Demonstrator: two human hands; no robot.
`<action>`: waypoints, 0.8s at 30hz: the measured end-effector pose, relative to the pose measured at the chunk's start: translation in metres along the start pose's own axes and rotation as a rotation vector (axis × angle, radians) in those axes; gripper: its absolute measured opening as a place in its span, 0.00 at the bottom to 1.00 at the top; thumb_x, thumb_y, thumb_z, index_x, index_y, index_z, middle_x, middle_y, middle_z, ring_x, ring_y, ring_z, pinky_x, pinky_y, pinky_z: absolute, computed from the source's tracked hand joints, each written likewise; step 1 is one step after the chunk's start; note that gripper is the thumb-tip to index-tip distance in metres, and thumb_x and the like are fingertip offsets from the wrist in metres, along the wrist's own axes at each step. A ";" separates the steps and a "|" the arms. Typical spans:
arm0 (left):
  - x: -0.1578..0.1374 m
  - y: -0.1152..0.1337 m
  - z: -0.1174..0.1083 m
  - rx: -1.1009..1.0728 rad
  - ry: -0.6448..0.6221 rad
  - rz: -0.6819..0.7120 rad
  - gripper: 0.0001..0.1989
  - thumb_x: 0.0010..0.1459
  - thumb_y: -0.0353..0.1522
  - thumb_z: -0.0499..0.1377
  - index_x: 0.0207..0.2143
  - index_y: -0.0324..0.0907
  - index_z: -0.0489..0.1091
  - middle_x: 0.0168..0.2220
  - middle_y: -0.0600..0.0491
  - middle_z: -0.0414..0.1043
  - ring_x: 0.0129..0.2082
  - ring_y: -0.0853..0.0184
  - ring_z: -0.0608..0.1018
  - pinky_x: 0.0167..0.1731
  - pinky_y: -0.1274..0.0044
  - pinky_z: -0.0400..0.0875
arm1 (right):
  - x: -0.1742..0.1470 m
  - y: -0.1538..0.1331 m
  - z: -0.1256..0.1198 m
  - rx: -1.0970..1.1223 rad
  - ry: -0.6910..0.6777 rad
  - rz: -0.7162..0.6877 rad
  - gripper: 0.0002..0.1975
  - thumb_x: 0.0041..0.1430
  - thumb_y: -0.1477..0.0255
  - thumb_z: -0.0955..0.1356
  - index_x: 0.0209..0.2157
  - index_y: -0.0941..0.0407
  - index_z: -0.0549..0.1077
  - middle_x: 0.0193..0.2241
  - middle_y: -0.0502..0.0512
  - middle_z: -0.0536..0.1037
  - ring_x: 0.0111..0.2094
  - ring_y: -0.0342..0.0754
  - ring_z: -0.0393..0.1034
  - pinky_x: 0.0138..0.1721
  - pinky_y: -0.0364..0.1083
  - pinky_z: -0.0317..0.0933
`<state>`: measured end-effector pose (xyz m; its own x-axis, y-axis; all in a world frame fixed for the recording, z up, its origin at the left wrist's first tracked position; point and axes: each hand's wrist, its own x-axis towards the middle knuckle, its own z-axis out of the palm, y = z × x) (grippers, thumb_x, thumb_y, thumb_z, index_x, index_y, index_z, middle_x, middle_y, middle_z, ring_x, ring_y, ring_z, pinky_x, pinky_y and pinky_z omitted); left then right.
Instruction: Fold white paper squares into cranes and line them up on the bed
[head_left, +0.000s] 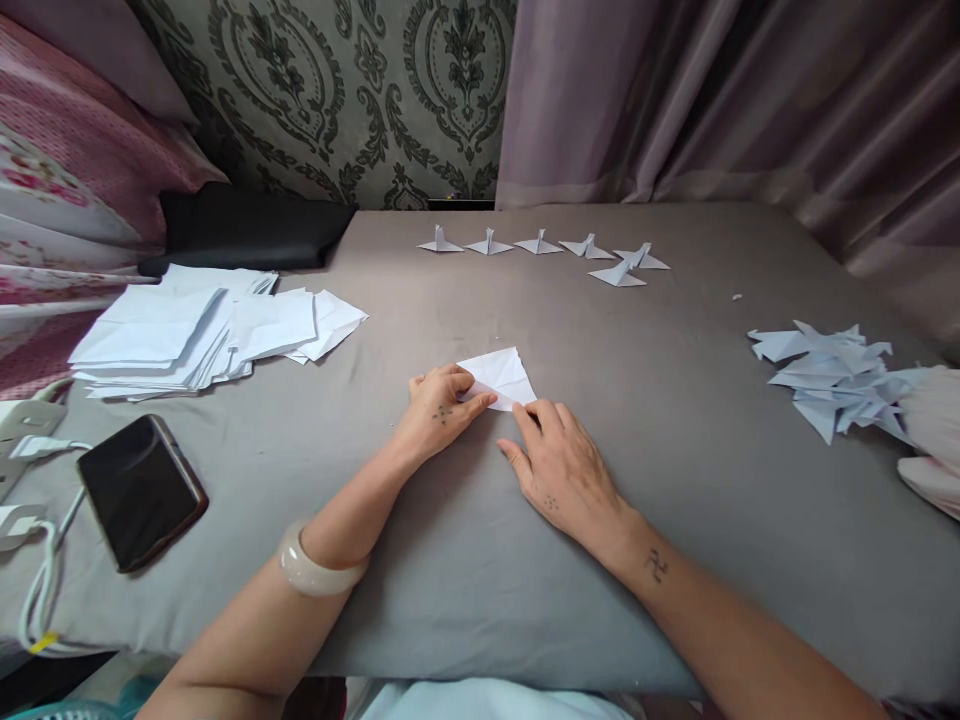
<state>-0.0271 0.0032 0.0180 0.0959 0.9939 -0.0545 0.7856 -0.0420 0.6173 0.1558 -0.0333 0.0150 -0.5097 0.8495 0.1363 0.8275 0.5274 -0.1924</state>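
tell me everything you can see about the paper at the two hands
The paper is plain white, looks thin, and is folded, with faint creases and straight edges meeting at a corner on its far side. It lies roughly flat on the greyish cloth. The left hand covers its left part, thumb along the near edge; the right hand has fingertips at its near right corner. What lies under the fingers is hidden.
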 end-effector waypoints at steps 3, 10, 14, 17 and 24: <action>0.002 0.002 0.002 0.025 0.012 -0.045 0.21 0.56 0.39 0.57 0.17 0.39 0.53 0.27 0.56 0.64 0.31 0.67 0.68 0.43 0.68 0.58 | 0.000 0.001 0.001 0.004 -0.010 0.004 0.22 0.65 0.64 0.61 0.55 0.62 0.66 0.41 0.63 0.71 0.40 0.54 0.62 0.40 0.51 0.61; 0.002 0.006 0.005 0.055 0.024 -0.063 0.16 0.56 0.37 0.56 0.20 0.40 0.57 0.32 0.53 0.67 0.36 0.64 0.70 0.45 0.65 0.58 | 0.002 0.001 0.001 -0.005 -0.004 -0.006 0.25 0.65 0.62 0.60 0.59 0.59 0.63 0.41 0.62 0.70 0.38 0.54 0.60 0.38 0.52 0.60; 0.001 0.005 0.004 0.032 0.026 -0.063 0.16 0.58 0.39 0.54 0.21 0.40 0.60 0.32 0.53 0.68 0.35 0.65 0.70 0.46 0.66 0.58 | 0.004 -0.001 0.001 -0.022 -0.002 -0.002 0.25 0.65 0.60 0.59 0.59 0.57 0.63 0.40 0.62 0.69 0.37 0.54 0.59 0.38 0.52 0.59; 0.001 0.004 0.004 0.021 0.030 -0.049 0.18 0.61 0.39 0.50 0.21 0.40 0.60 0.31 0.53 0.68 0.34 0.67 0.70 0.46 0.67 0.58 | 0.006 -0.003 0.001 -0.033 -0.001 0.006 0.25 0.65 0.59 0.59 0.58 0.57 0.64 0.39 0.62 0.69 0.38 0.55 0.59 0.37 0.51 0.58; 0.002 -0.003 0.000 -0.075 0.007 0.004 0.18 0.63 0.39 0.48 0.24 0.40 0.66 0.34 0.52 0.70 0.35 0.67 0.71 0.43 0.71 0.62 | 0.004 0.001 0.002 -0.005 0.010 -0.014 0.24 0.65 0.60 0.60 0.57 0.58 0.65 0.39 0.62 0.69 0.39 0.54 0.60 0.38 0.51 0.59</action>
<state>-0.0294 0.0053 0.0156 0.0946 0.9944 -0.0467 0.7369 -0.0384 0.6749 0.1543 -0.0287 0.0136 -0.5187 0.8419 0.1488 0.8216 0.5390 -0.1856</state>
